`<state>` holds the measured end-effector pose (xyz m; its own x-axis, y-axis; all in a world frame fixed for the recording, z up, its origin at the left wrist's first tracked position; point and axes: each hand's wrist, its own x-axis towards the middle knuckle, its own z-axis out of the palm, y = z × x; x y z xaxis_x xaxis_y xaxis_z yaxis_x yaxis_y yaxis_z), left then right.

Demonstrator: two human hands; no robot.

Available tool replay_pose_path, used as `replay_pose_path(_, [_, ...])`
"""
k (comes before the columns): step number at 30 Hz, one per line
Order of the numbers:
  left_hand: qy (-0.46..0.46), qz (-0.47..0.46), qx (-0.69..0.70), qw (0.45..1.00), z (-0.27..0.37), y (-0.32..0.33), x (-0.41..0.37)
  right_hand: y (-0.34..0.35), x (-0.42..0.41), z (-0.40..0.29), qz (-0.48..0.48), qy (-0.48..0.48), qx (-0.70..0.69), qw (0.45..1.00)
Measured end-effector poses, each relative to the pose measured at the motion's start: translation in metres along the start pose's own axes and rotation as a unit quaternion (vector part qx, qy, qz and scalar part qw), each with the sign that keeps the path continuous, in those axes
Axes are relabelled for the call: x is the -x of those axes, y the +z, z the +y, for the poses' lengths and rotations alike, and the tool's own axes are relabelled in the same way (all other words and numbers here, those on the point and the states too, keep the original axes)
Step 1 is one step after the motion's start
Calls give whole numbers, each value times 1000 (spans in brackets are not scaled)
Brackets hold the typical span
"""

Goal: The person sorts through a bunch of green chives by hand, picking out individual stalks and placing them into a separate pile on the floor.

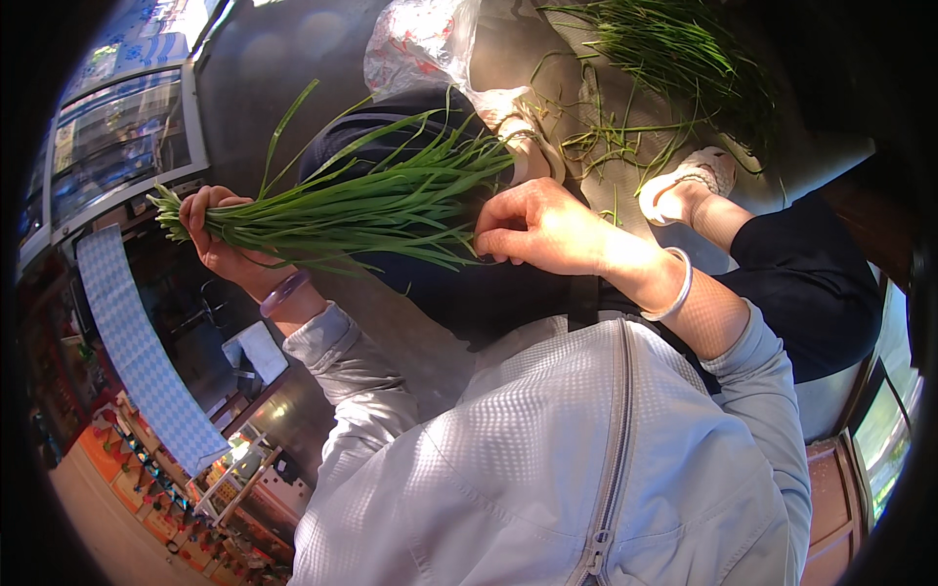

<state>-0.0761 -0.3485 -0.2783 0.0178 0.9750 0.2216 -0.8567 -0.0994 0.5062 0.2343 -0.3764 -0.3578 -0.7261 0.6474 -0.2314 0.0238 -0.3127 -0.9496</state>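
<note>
A bunch of garlic chives lies sideways in front of me, above my thigh. My left hand is wrapped around it near the pale cut stem ends. At the opposite end, my right hand has thumb and fingertips pinched at a leaf tip along the bunch's lower edge. The long green leaves fan out towards the right hand, and a few stray ones stick up above the rest.
A larger heap of chives lies on a woven sack on the floor. Loose leaves are scattered between my feet. A crumpled plastic bag is beyond my knee. A glass-fronted cabinet stands to the left.
</note>
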Motion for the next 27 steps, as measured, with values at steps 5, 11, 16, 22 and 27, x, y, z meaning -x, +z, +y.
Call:
replay_pose_path(5, [64, 52, -107, 991, -2, -4, 4, -5, 1, 1, 7, 53, -98, 994])
replay_pose_path(11, [32, -18, -55, 998, 4, -9, 2, -32, 19, 10, 5, 111, -16, 994])
replay_pose_path(16, [97, 37, -134, 986, 2, -15, 5, -28, 22, -1, 17, -5, 133, 991])
replay_pose_path(22, [111, 50, -169, 978, -8, -3, 4, -5, 9, -2, 4, -17, 106, 994])
replay_pose_path(27, [77, 30, -79, 993, -7, 0, 3, 2, 4, 2, 23, -36, 122, 992])
